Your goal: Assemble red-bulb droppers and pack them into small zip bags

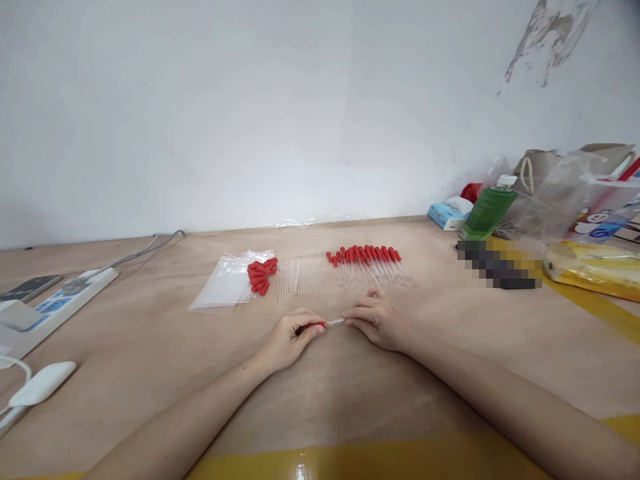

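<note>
Between finger and thumb, my left hand (295, 339) grips a red rubber bulb (321, 325). From the bulb a clear glass dropper tube (335, 322) reaches across to my right hand (377, 322), whose fingertips pinch its other end. Beyond my left hand lies a heap of loose red rubber bulbs (260, 275), partly on clear plastic bags (220, 283). Bare glass tubes (300, 277) lie side by side right of the heap. Farther right, a row of droppers with red bulbs (369, 255) rests with the bulbs toward the wall.
At left are a white power strip (95, 283) with a grey cable, a phone (31, 288) and a white plug-like device (47, 383). At right stand a green bottle (490, 207), a tissue pack (447, 215), plastic bags (565, 190) and a yellow packet (595, 270). A wall closes the back.
</note>
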A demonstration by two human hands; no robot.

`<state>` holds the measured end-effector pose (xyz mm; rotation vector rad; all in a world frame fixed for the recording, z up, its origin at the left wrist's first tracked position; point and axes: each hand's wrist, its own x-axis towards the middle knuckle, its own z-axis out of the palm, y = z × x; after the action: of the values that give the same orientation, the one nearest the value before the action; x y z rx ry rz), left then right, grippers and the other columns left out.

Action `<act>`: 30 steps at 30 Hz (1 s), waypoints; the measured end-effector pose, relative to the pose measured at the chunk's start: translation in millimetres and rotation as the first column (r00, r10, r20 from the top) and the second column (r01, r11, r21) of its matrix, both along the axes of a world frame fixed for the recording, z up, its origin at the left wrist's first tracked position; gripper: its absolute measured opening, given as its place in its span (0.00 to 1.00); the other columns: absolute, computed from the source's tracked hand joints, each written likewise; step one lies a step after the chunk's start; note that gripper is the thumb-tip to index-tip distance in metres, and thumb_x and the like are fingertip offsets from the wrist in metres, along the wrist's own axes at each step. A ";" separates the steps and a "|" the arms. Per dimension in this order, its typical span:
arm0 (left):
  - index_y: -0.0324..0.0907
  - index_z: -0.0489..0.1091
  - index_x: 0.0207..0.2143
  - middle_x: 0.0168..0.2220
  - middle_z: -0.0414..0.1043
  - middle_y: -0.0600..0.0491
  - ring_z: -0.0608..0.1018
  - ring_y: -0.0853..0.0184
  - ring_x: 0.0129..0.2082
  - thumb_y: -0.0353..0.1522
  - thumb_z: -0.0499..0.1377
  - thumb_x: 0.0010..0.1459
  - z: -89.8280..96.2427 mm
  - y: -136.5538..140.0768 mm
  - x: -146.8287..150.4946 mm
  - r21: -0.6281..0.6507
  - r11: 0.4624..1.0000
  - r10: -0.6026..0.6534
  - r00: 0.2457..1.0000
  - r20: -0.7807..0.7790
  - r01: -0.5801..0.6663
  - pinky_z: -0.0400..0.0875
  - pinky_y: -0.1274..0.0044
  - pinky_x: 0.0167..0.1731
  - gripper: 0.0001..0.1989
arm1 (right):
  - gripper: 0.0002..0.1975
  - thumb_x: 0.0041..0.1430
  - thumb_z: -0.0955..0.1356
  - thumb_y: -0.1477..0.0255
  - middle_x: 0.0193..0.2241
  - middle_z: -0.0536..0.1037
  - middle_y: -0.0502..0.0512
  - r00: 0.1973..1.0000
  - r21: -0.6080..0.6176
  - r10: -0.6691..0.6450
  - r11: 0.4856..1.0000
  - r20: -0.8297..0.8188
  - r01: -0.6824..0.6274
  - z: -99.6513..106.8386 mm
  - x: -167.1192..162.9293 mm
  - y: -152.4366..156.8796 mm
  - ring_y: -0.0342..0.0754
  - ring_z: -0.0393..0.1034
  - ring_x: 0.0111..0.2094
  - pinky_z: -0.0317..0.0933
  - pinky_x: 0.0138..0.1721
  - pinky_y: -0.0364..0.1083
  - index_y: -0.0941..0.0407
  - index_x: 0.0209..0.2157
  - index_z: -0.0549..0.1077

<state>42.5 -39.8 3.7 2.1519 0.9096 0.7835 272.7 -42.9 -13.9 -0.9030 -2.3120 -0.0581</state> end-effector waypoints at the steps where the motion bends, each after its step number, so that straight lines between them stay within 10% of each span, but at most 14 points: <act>1: 0.41 0.73 0.36 0.33 0.72 0.51 0.72 0.68 0.33 0.35 0.53 0.57 0.3 -0.4 0.1 0.005 1.000 -0.008 1.000 -0.006 0.008 0.66 0.78 0.34 0.11 | 0.10 0.59 0.61 0.71 0.27 0.75 0.51 1.000 0.009 -0.008 1.000 0.012 0.008 0.6 0.1 -0.2 0.41 0.65 0.27 0.48 0.38 0.47 0.55 0.34 0.73; 30: 0.39 0.72 0.33 0.29 0.69 0.51 0.70 0.70 0.29 0.35 0.52 0.58 2.1 -2.6 0.4 0.155 0.986 -0.042 0.993 -0.114 0.059 0.65 0.79 0.31 0.11 | 0.16 0.61 0.56 0.71 0.20 0.71 0.50 0.990 -0.145 -0.096 0.983 0.107 0.111 11.4 -26.1 -18.0 0.40 0.57 0.20 0.46 0.31 0.45 0.57 0.22 0.65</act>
<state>42.9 -42.4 5.8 2.3681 0.8699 0.7396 246.6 -60.9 -2.5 -1.1200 -2.3846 0.0285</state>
